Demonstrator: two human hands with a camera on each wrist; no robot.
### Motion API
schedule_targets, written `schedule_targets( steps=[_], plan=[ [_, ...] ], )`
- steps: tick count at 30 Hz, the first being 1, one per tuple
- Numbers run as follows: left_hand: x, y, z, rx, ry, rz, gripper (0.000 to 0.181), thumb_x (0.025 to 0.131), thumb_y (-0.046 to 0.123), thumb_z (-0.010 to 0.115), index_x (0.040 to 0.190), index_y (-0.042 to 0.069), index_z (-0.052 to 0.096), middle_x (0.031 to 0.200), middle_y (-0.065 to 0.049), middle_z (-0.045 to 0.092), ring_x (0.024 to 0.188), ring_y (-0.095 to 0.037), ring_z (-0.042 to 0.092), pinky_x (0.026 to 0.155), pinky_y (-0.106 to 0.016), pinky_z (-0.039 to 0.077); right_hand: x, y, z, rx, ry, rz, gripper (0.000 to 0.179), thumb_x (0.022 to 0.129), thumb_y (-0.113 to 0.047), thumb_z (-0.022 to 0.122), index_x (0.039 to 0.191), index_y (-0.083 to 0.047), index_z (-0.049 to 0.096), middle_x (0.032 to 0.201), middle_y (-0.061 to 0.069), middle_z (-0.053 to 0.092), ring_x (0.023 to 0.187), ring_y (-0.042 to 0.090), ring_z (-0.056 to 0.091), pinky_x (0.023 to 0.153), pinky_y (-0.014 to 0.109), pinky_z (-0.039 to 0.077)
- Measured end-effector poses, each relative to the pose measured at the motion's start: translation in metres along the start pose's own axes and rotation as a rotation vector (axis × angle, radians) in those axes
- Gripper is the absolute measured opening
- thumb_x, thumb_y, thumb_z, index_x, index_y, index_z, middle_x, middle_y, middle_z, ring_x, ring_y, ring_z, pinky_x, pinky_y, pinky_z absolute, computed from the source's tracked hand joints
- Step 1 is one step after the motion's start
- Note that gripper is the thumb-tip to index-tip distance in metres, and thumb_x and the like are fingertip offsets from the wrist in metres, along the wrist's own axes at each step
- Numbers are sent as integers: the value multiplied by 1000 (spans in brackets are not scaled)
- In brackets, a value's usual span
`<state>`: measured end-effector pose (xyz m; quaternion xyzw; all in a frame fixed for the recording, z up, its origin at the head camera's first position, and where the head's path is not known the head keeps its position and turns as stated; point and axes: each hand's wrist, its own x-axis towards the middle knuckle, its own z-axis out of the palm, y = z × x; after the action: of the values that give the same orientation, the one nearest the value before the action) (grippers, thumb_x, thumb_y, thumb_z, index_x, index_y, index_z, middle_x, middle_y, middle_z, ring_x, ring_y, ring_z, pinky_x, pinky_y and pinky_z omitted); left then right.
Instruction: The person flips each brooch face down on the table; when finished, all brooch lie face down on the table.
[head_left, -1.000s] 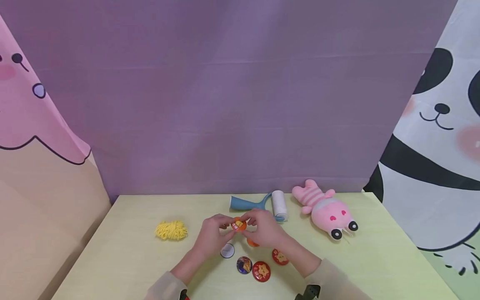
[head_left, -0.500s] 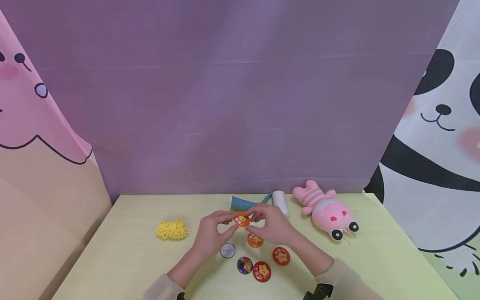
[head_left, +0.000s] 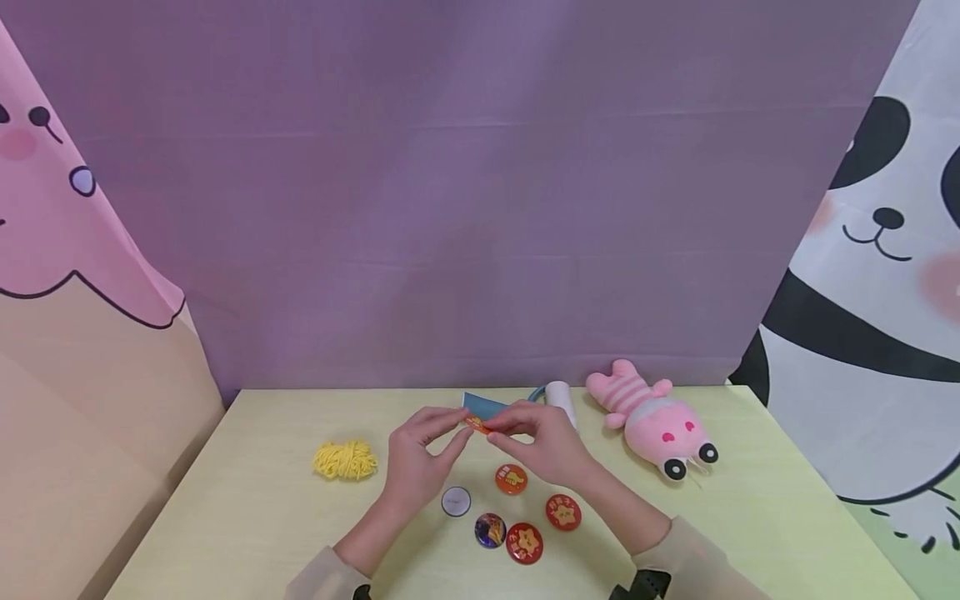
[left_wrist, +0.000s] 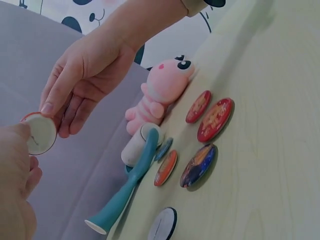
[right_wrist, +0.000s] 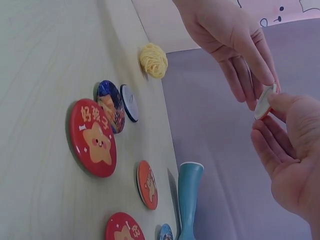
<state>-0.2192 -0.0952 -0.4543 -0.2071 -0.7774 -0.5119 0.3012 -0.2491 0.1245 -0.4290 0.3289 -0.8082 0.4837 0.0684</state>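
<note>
Both hands hold one orange button badge (head_left: 477,424) up above the table. My left hand (head_left: 415,458) pinches its left edge between thumb and fingers, and my right hand (head_left: 546,442) pinches the right edge. The badge is tilted, so the head view catches only a thin strip of its printed front. Its white back with a pin (left_wrist: 42,134) shows in the left wrist view. Below lie another orange badge (head_left: 512,479), two red star badges (head_left: 524,543), a dark blue picture badge (head_left: 491,531) and a face-down white-backed badge (head_left: 456,502).
Behind the hands lies a lint roller with a blue handle (head_left: 483,406) and white roll (head_left: 559,402), partly covered by them. A small blue badge (left_wrist: 164,149) is beside it. Yellow yarn (head_left: 344,460) lies left, a pink plush toy (head_left: 660,425) right. A purple cloth (head_left: 480,208) hangs behind.
Both hands have lifted the orange badge a little away from the table's front and tipped it, so its face has turned from view. The orange badge beneath has come into full view.
</note>
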Motion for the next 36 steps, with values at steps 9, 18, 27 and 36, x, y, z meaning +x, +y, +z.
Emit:
schedule_targets(
  steps=[9, 18, 27, 36],
  plan=[
    [3, 3, 2, -88, 59, 29, 24, 93, 0, 79, 117, 2, 81, 104, -10, 74, 91, -25, 80, 87, -26, 64, 3, -7, 2, 97, 116, -21, 15, 92, 0, 80, 105, -3, 83, 102, 12, 80, 94, 1, 74, 87, 31, 65],
    [3, 4, 1, -63, 43, 66, 44, 84, -7, 85, 126, 2, 77, 104, -13, 74, 90, -27, 80, 84, -31, 66, 3, -9, 5, 146, 147, 47, 16, 93, -3, 79, 109, -2, 82, 101, 15, 79, 87, 21, 80, 80, 23, 64],
    [1, 1, 1, 24, 16, 17, 48, 79, -5, 90, 125, 2, 77, 103, -10, 72, 87, -22, 75, 83, -28, 66, 4, -6, 9, 192, 142, 84, 19, 95, -2, 77, 114, 0, 79, 105, 19, 78, 87, 8, 79, 81, 24, 65],
    [0, 2, 2, -12, 6, -17, 48, 79, -6, 90, 125, 2, 78, 102, -9, 70, 84, -21, 74, 79, -27, 66, 1, -5, 13, 173, 162, 36, 27, 95, 2, 75, 122, -1, 77, 107, 20, 72, 85, 28, 80, 77, 24, 65]
  ],
)
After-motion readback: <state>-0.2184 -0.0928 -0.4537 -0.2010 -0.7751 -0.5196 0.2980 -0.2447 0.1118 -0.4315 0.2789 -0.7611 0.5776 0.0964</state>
